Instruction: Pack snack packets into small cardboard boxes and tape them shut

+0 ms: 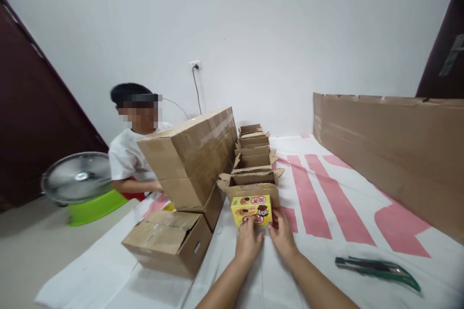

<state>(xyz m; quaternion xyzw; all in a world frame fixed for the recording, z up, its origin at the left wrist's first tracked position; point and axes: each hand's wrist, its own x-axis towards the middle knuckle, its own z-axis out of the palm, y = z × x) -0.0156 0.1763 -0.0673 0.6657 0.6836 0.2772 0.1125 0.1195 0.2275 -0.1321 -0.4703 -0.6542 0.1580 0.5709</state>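
A small yellow snack box [250,206], printed with pictures of round cookies and red lettering, is between my hands in front of the nearest open cardboard carton [253,190]. My left hand [249,240] has its fingers curled against the lower front of the box. At its right edge, my right hand [282,235] grips the side, with some fingers hidden behind it. Several open cartons [253,159] run back in a row toward the wall, flaps spread outward. What lies inside them is hard to make out.
Left of the row stands a long taped carton [195,149], with a smaller box [166,241] nearer me. A green box cutter [379,270] lies on the right. A long cardboard panel [391,149] edges the right side. Beyond the cartons sits another person [126,154] near a fan [78,177].
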